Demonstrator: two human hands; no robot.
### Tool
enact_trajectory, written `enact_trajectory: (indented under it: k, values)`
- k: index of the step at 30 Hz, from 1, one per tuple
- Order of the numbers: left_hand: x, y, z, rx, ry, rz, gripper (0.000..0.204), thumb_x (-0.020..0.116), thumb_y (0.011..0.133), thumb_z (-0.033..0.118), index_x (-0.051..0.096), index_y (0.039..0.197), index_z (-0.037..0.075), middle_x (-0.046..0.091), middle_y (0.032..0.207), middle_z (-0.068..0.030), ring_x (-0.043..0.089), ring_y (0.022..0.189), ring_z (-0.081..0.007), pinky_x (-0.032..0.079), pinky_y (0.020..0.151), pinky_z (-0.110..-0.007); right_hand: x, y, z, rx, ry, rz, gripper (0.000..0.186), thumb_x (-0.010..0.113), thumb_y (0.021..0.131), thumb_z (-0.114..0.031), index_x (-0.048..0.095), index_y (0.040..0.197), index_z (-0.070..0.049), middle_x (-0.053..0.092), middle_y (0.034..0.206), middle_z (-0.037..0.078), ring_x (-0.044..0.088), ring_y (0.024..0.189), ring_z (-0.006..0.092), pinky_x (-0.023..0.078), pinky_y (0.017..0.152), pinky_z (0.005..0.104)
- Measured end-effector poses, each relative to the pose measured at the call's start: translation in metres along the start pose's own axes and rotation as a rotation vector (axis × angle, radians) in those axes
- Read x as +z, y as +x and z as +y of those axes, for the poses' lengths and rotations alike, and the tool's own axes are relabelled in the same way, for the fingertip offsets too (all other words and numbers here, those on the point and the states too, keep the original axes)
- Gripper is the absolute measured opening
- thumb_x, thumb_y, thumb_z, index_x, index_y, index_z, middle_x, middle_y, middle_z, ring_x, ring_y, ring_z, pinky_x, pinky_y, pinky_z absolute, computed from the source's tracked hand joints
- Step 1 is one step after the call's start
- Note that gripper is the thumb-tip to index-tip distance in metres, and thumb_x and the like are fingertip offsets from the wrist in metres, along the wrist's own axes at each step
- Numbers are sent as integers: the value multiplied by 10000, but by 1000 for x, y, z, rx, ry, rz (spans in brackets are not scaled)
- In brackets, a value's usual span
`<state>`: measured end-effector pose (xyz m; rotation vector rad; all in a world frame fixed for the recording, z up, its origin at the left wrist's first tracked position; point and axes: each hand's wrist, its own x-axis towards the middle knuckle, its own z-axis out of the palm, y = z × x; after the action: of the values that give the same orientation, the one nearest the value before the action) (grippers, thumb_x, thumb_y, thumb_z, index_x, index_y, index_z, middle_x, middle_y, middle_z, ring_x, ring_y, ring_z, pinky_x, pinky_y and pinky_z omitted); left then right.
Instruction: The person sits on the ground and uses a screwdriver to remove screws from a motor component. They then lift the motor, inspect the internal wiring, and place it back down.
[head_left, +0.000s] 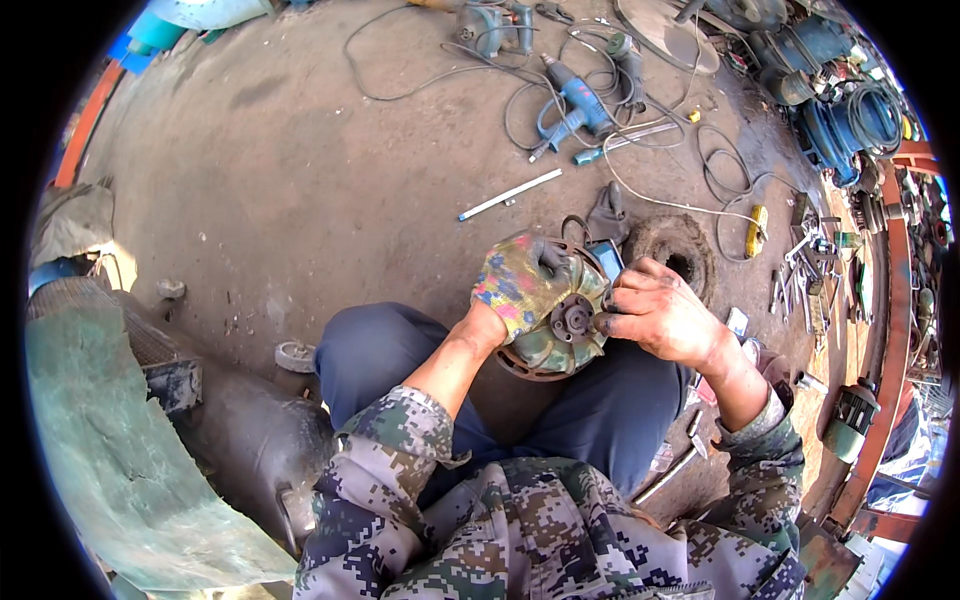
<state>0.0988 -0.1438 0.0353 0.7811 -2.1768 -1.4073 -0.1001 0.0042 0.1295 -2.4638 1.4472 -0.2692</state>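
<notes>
Between my knees a round green machine part [588, 347] is tilted toward me, with a dark metal hub at its middle and a brownish rim. My left hand [520, 285], in a colourful patterned glove, grips its upper left side. At its right side is my bare right hand [668, 315], fingers pinched close to the hub; what lies between them is hidden. Just behind the part, a small blue-grey box-like piece [607, 260] shows between my hands. A dark glove [607, 215] lies on the floor beyond.
A worn brown ring [660, 240] sits beyond my right hand. Farther off lie a blue heat gun [580, 108], tangled cables and a pale rod [510, 195]. Wrenches [795, 270] lie at right beside a red-orange beam [893, 300]. A dark cylinder [260, 425] and green sheet [110, 420] are at left.
</notes>
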Motion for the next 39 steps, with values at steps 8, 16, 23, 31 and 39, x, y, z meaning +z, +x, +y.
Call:
enact_trajectory:
  k: [8,16,23,31,39]
  values:
    - [6,2,-4,-140,-3,41,246,836,885,215,737,1004,25,782,993,-141,768,920,-308,602,808,-396,-4,7,2,129,-2,-292,272,716,784,-93,632,1039,-139,614,965,70,694,895,320,555,727,474]
    - [11,6,-6,-134,-19,236,229,850,874,188,705,906,14,775,923,-151,759,865,-306,588,797,-421,48,8,-63,790,237,462,126,699,874,35,671,980,-27,686,893,198,674,813,461,533,687,508]
    - [11,4,-10,-188,-15,259,208,823,880,171,717,960,10,777,983,-186,751,939,-351,574,857,-436,61,21,-66,857,133,564,130,675,877,22,682,962,-76,691,882,144,683,785,427,530,660,518]
    - [0,10,-33,-119,-33,218,220,799,913,147,696,1012,-20,786,984,-148,747,893,-259,581,835,-402,45,18,-54,719,243,452,121,678,879,-55,689,996,-24,730,926,198,716,881,451,580,762,541]
    - [-9,4,-48,-39,-21,175,106,681,991,57,659,1001,-46,745,1005,-110,660,895,-163,554,835,-350,47,21,-61,758,306,402,156,701,906,-119,679,1037,-38,723,930,203,735,873,426,581,759,534]
